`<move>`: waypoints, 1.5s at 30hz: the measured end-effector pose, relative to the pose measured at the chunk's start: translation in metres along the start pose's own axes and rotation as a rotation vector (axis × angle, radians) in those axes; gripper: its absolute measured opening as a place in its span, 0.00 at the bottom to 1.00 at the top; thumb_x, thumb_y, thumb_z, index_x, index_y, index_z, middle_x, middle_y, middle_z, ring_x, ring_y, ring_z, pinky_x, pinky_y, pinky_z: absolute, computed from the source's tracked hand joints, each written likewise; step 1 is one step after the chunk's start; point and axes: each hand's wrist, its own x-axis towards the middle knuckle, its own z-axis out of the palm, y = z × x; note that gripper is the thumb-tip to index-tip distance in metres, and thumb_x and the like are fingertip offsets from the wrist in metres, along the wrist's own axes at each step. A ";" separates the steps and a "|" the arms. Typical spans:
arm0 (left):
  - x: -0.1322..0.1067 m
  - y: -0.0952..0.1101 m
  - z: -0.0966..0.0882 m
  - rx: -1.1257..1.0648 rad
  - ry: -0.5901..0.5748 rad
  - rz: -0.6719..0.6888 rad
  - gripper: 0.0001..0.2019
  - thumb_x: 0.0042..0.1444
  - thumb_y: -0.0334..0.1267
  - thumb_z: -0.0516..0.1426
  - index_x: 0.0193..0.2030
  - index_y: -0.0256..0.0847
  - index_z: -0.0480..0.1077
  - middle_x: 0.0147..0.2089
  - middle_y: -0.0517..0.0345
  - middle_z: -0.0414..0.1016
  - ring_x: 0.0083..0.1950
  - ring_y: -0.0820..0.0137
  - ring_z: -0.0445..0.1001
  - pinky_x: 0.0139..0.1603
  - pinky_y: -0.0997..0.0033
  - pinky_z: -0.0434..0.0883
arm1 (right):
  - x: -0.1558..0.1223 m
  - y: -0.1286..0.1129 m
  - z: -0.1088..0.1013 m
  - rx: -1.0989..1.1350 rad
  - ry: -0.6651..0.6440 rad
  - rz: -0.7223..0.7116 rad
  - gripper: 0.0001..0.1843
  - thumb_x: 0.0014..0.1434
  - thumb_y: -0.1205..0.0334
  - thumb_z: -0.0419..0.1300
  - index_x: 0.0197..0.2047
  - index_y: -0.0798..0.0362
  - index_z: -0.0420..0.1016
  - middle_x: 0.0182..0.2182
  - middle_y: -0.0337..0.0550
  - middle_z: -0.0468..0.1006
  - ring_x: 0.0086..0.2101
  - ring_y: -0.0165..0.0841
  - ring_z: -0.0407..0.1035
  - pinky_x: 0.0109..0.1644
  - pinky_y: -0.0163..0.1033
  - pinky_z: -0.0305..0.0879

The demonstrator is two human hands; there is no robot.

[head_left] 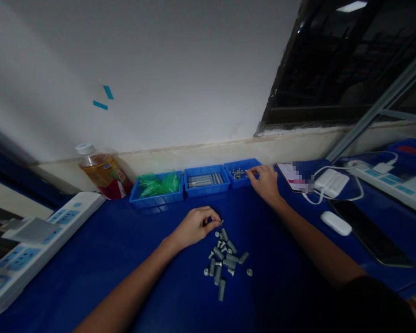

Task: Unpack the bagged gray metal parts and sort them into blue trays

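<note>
My left hand (pixel 197 225) is closed in a pinch on a small metal screw (pixel 222 222), just above a loose pile on the table. In that pile lie several grey metal standoffs (pixel 217 274) and several flat-headed screws (pixel 249 272). Over the right edge of a blue bin (pixel 237 184) reaches my right hand (pixel 265 181), thumb and forefinger pressed together. Whatever sits between those fingertips is too small to make out. Small screws (pixel 238 174) lie inside that bin.
Left of it stand a blue bin of metal rods (pixel 204 180) and one of green plastic pieces (pixel 159 185). A drink bottle (pixel 106 173) and a power strip (pixel 65 217) are at left. Phones (pixel 370 231), a white earbud case (pixel 336 223), a charger (pixel 332 182) and cables lie right.
</note>
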 end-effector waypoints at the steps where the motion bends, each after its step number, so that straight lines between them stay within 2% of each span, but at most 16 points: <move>1: 0.000 0.000 0.000 0.012 0.013 -0.004 0.08 0.60 0.36 0.53 0.38 0.37 0.73 0.36 0.56 0.73 0.34 0.73 0.70 0.35 0.76 0.64 | -0.005 -0.003 0.000 0.000 0.017 -0.002 0.15 0.60 0.52 0.55 0.33 0.53 0.75 0.34 0.48 0.76 0.41 0.44 0.64 0.42 0.46 0.58; 4: -0.001 0.000 0.001 0.031 0.039 0.001 0.08 0.60 0.35 0.53 0.40 0.37 0.73 0.37 0.55 0.73 0.35 0.73 0.70 0.36 0.76 0.65 | -0.029 -0.017 -0.010 0.064 0.015 -0.115 0.12 0.60 0.54 0.55 0.36 0.53 0.74 0.35 0.47 0.76 0.43 0.43 0.64 0.44 0.46 0.57; 9: -0.001 0.001 0.002 -0.036 0.029 0.020 0.08 0.59 0.37 0.54 0.38 0.37 0.73 0.37 0.55 0.73 0.37 0.72 0.71 0.38 0.75 0.66 | -0.068 -0.058 -0.030 0.303 -0.147 -0.382 0.07 0.61 0.61 0.55 0.38 0.52 0.72 0.33 0.45 0.74 0.39 0.38 0.65 0.43 0.44 0.59; 14: 0.000 -0.006 0.001 -0.364 0.190 -0.140 0.11 0.56 0.42 0.57 0.33 0.35 0.69 0.30 0.59 0.72 0.31 0.74 0.69 0.33 0.76 0.65 | -0.081 -0.090 -0.034 0.383 -0.324 -0.525 0.09 0.61 0.65 0.53 0.45 0.54 0.70 0.35 0.46 0.74 0.38 0.37 0.64 0.42 0.44 0.61; 16: 0.000 -0.009 -0.001 -0.526 0.199 -0.182 0.13 0.52 0.44 0.60 0.32 0.35 0.67 0.29 0.60 0.71 0.29 0.75 0.68 0.32 0.76 0.64 | -0.082 -0.093 -0.034 0.371 -0.367 -0.561 0.11 0.62 0.66 0.52 0.48 0.55 0.69 0.37 0.47 0.74 0.38 0.38 0.64 0.42 0.44 0.61; 19: 0.000 -0.012 -0.003 -0.682 0.149 -0.234 0.17 0.47 0.45 0.64 0.34 0.35 0.66 0.27 0.62 0.71 0.27 0.76 0.68 0.31 0.77 0.63 | -0.083 -0.092 -0.034 0.387 -0.378 -0.571 0.12 0.61 0.67 0.53 0.48 0.55 0.69 0.37 0.47 0.73 0.38 0.37 0.64 0.43 0.44 0.61; 23: 0.000 -0.013 -0.001 -0.739 0.115 -0.243 0.22 0.43 0.44 0.66 0.38 0.36 0.62 0.27 0.63 0.72 0.26 0.76 0.69 0.31 0.77 0.64 | -0.084 -0.089 -0.030 0.439 -0.395 -0.603 0.08 0.61 0.67 0.53 0.43 0.54 0.71 0.34 0.45 0.73 0.37 0.35 0.64 0.42 0.42 0.61; 27: -0.001 -0.012 0.001 -0.692 0.085 -0.220 0.20 0.45 0.43 0.66 0.37 0.36 0.62 0.26 0.64 0.70 0.26 0.77 0.68 0.30 0.77 0.63 | -0.085 -0.088 -0.026 0.441 -0.401 -0.612 0.06 0.62 0.67 0.52 0.39 0.54 0.70 0.33 0.44 0.72 0.36 0.35 0.64 0.41 0.41 0.60; 32: -0.002 -0.006 -0.001 -0.639 0.089 -0.158 0.17 0.50 0.43 0.63 0.40 0.35 0.64 0.30 0.60 0.70 0.30 0.76 0.68 0.32 0.76 0.64 | -0.085 -0.090 -0.026 0.444 -0.378 -0.509 0.04 0.62 0.67 0.52 0.35 0.54 0.67 0.31 0.44 0.71 0.34 0.34 0.63 0.39 0.41 0.58; 36: -0.002 -0.002 -0.001 -0.521 0.129 -0.101 0.13 0.52 0.43 0.61 0.38 0.35 0.68 0.31 0.60 0.69 0.30 0.76 0.65 0.32 0.76 0.63 | -0.083 -0.092 -0.026 0.444 -0.372 -0.452 0.06 0.63 0.65 0.51 0.34 0.53 0.65 0.30 0.43 0.71 0.34 0.34 0.63 0.38 0.41 0.58; 41: -0.001 -0.003 0.001 -0.449 0.173 -0.167 0.14 0.55 0.46 0.58 0.37 0.34 0.69 0.31 0.58 0.72 0.31 0.73 0.68 0.33 0.75 0.64 | -0.083 -0.089 -0.025 0.454 -0.338 -0.438 0.04 0.63 0.65 0.51 0.39 0.54 0.66 0.33 0.45 0.72 0.36 0.36 0.64 0.40 0.42 0.59; 45: 0.000 -0.002 0.000 -0.443 0.164 -0.160 0.13 0.57 0.45 0.55 0.36 0.34 0.69 0.28 0.59 0.72 0.30 0.73 0.69 0.34 0.75 0.65 | -0.084 -0.090 -0.027 0.397 -0.306 -0.505 0.05 0.61 0.66 0.52 0.40 0.54 0.67 0.34 0.45 0.73 0.35 0.36 0.64 0.40 0.42 0.58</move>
